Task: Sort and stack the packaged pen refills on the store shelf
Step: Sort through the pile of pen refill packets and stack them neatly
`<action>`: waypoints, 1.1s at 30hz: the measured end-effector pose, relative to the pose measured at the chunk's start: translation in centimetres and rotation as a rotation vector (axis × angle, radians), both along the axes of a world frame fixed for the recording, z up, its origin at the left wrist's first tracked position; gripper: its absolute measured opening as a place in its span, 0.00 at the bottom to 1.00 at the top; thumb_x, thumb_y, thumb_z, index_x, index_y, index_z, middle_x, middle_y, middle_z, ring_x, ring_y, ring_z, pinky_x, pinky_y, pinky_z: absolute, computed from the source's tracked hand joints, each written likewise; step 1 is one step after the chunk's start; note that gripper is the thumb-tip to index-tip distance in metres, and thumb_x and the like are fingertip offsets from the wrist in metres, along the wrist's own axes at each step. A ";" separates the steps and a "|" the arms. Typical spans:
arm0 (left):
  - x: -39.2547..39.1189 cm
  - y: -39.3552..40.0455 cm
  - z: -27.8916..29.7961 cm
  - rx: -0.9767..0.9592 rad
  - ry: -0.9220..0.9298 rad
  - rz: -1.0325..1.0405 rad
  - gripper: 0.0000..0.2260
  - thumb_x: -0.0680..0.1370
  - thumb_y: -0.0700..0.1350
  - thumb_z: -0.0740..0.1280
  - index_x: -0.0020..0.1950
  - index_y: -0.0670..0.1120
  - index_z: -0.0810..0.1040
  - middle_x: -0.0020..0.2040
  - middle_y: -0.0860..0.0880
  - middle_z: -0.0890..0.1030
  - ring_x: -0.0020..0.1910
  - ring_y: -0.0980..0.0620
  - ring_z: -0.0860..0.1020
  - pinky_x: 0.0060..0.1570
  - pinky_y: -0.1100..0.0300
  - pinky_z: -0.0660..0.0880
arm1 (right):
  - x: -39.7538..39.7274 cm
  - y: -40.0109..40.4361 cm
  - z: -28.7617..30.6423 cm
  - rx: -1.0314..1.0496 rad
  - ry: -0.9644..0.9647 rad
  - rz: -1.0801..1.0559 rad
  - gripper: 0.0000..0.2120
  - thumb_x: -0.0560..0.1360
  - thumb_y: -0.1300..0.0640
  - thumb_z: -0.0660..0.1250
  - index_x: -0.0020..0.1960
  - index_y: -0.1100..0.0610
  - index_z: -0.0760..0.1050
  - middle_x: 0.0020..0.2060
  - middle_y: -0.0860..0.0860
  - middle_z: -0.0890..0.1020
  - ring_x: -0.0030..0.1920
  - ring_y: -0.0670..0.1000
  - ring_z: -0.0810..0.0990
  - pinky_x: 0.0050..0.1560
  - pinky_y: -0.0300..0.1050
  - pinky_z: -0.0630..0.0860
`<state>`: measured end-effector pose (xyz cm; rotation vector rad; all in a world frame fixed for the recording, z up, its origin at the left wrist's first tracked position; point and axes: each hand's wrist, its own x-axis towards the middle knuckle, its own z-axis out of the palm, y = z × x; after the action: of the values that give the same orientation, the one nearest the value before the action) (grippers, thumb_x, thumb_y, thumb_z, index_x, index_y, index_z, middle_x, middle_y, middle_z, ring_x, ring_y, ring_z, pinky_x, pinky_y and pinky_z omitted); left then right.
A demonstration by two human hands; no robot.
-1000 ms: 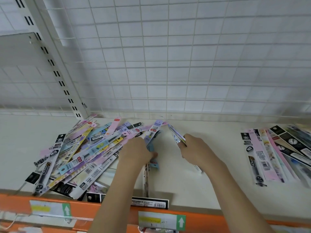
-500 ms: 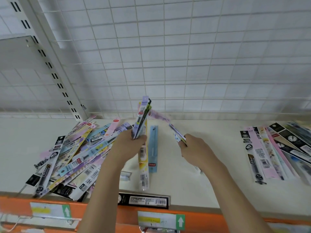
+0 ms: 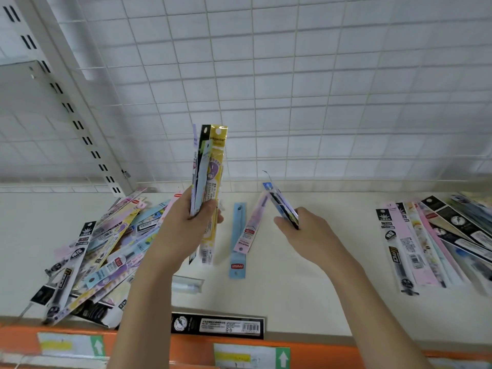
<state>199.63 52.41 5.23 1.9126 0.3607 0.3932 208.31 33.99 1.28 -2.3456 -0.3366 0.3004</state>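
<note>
My left hand [image 3: 183,227] holds a small upright bundle of refill packs [image 3: 210,166], with a yellow one in front and purple and black ones behind. My right hand [image 3: 306,230] grips a thin bundle of packs [image 3: 282,203] tilted up to the left. Between the hands, a light blue pack [image 3: 237,241] and a pink pack [image 3: 251,227] lie on the cream shelf [image 3: 306,288]. A loose heap of mixed packs [image 3: 101,251] covers the shelf's left part. A neater fanned row of packs [image 3: 431,241] lies at the right.
A black pack [image 3: 218,325] lies along the front edge by the orange rail [image 3: 186,347] with price labels. A small clear pack [image 3: 187,284] rests near my left forearm. White wire grid [image 3: 292,89] forms the back wall; a slotted upright [image 3: 69,107] stands at left.
My left hand lifted a bundle of packs off the shelf and raised it upright. A pink pack now lies beside the blue one. My right hand stayed put with its bundle.
</note>
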 end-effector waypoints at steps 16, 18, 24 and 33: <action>-1.1 1.5 -1.2 -0.095 -0.037 0.114 0.09 0.78 0.33 0.60 0.55 0.38 0.76 0.43 0.51 0.82 0.36 0.69 0.79 0.32 0.78 0.72 | 4.5 4.4 0.8 -0.423 -0.184 0.487 0.16 0.77 0.58 0.58 0.63 0.48 0.72 0.57 0.54 0.68 0.48 0.57 0.76 0.44 0.48 0.73; -1.2 1.4 -1.4 -0.109 -0.049 0.133 0.08 0.79 0.34 0.59 0.54 0.41 0.77 0.39 0.55 0.82 0.34 0.72 0.78 0.33 0.75 0.73 | 4.7 4.7 0.3 -0.489 -0.197 0.510 0.15 0.77 0.58 0.58 0.61 0.49 0.74 0.63 0.52 0.67 0.54 0.58 0.76 0.48 0.49 0.74; -0.6 0.9 -1.1 -0.259 -0.067 0.262 0.07 0.78 0.37 0.60 0.46 0.47 0.73 0.34 0.51 0.78 0.27 0.63 0.77 0.37 0.63 0.72 | 4.9 3.3 -0.1 -0.543 -0.328 0.435 0.08 0.77 0.53 0.60 0.53 0.50 0.74 0.58 0.49 0.74 0.51 0.54 0.76 0.43 0.45 0.71; 1.0 -0.4 -2.2 -0.006 0.007 0.268 0.18 0.77 0.46 0.66 0.30 0.48 0.62 0.24 0.53 0.65 0.23 0.55 0.65 0.27 0.62 0.63 | 3.7 0.1 -0.1 -0.387 -0.495 0.087 0.13 0.78 0.44 0.57 0.49 0.53 0.71 0.41 0.50 0.79 0.43 0.55 0.76 0.37 0.43 0.67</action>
<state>200.61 52.01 3.07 1.8644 0.6253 0.5608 212.03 34.06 1.20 -2.7767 -0.6670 -0.2041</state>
